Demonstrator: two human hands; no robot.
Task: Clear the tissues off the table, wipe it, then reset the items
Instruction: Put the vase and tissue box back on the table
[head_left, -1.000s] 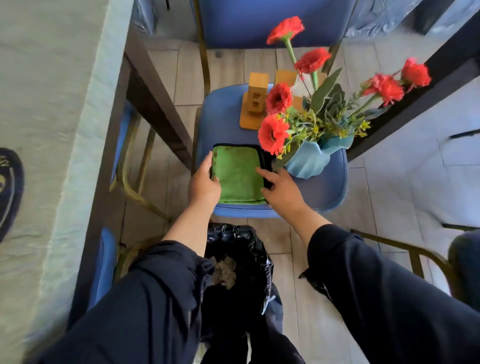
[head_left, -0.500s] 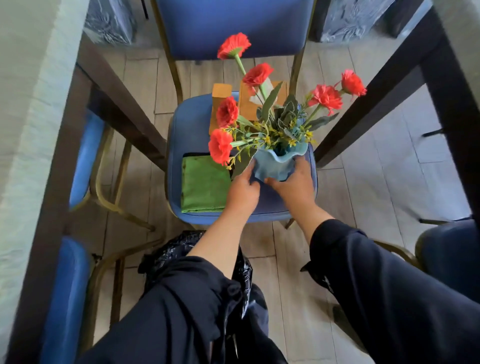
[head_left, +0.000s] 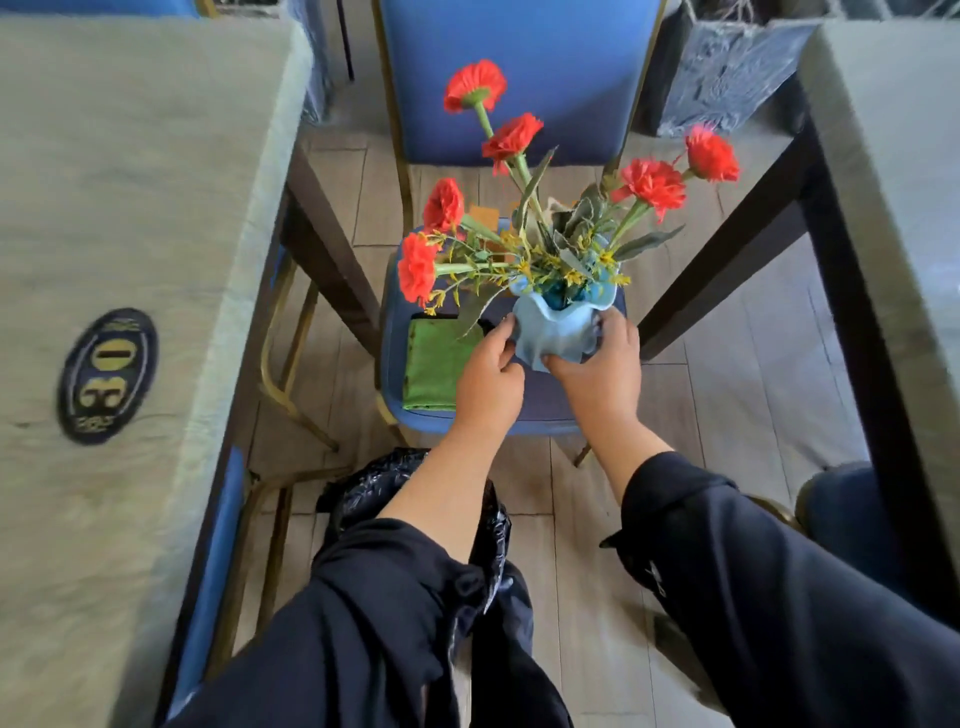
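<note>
A light blue wavy vase (head_left: 558, 332) of red flowers (head_left: 652, 184) is held above the blue chair seat (head_left: 545, 410). My left hand (head_left: 488, 382) grips its left side and my right hand (head_left: 597, 371) grips its right side and base. A folded green cloth (head_left: 428, 364) lies on a black tray (head_left: 441, 318) on the left of the seat. A wooden holder (head_left: 483, 214) at the back of the seat is mostly hidden by the flowers. The grey table (head_left: 130, 260) with an oval number plate (head_left: 106, 376) is on my left.
A black bin bag (head_left: 374, 488) sits on the floor below my left arm. A second grey table (head_left: 893, 208) with dark legs stands on the right. Blue chairs with gold frames are tucked under the left table. The chair's blue backrest (head_left: 519, 78) rises behind the flowers.
My hands left the green cloth, took hold of the vase from both sides, and lifted it up off the chair seat. The view pulled back, showing more of the left table.
</note>
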